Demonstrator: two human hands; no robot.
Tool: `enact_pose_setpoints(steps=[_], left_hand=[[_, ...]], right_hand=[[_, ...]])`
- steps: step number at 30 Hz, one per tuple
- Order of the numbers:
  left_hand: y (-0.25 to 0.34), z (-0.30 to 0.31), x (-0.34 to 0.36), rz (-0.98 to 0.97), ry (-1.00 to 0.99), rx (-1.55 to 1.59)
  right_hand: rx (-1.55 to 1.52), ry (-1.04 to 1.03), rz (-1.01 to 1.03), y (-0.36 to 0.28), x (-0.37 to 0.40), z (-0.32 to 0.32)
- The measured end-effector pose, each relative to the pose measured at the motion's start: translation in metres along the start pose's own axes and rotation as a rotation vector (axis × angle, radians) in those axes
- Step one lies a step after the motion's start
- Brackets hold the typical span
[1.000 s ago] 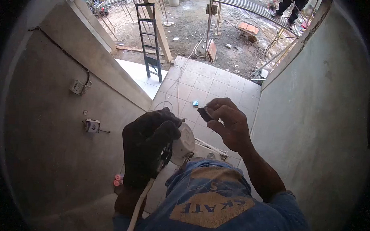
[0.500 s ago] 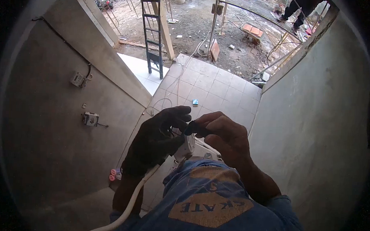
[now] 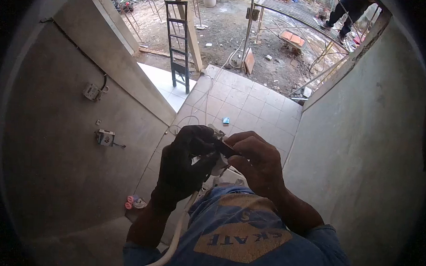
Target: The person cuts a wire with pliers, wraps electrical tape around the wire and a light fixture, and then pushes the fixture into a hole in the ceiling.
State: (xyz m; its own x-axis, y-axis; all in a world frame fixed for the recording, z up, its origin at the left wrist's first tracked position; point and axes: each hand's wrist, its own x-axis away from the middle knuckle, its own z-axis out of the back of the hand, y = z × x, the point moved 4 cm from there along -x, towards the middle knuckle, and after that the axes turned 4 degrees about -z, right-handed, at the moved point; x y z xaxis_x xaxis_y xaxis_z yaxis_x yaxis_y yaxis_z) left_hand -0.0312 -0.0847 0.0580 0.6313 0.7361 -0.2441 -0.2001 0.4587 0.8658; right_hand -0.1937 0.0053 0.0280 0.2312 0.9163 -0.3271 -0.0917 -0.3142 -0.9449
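Note:
Both hands meet in front of my chest. My left hand [image 3: 188,158], in a dark glove, is closed with thumb and fingers pinched together. A thick white cable [image 3: 175,239] runs up along the left forearm to beneath this hand. My right hand [image 3: 259,158] is bare and pinches a dark flat strip [image 3: 226,148] between thumb and fingers. The strip's other end meets the left fingertips. Just below the fingers a whitish piece [image 3: 220,167] shows, partly hidden by the hands. What lies inside the left grip is hard to make out in the shade.
A meter-like box [image 3: 91,91] and an open switch box [image 3: 105,138] are on the left wall. A small blue box [image 3: 226,121] lies on the tiled floor [image 3: 251,104]. A black ladder [image 3: 179,52] leans near a post. Outside, a person [image 3: 346,15] stands on scaffolding [image 3: 292,15].
My hands have come closer together, and the left fingers have closed from a wider spread. The dark strip now shows between them. The white cable has shifted to the right.

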Motion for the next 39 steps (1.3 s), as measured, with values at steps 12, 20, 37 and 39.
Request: enact_pose_setpoints(steps=[12,20,37,39], left_hand=[[0.01,-0.003,0.002,-0.032,0.057,-0.066],[0.011,0.005,-0.001,0.256,-0.06,0.095],[0.01,-0.009,0.013,-0.01,0.018,-0.058],[0.013,-0.01,0.015,-0.05,0.052,-0.093]], right_hand=[[0.06,-0.014,0.018,-0.007,-0.003,0.003],[0.196,-0.033,0.063,-0.013,0.002,-0.001],[0.252,-0.233,-0.123,0.005,-0.028,0.007],[0.067,-0.271,-0.09,0.006,-0.033,0.01]])
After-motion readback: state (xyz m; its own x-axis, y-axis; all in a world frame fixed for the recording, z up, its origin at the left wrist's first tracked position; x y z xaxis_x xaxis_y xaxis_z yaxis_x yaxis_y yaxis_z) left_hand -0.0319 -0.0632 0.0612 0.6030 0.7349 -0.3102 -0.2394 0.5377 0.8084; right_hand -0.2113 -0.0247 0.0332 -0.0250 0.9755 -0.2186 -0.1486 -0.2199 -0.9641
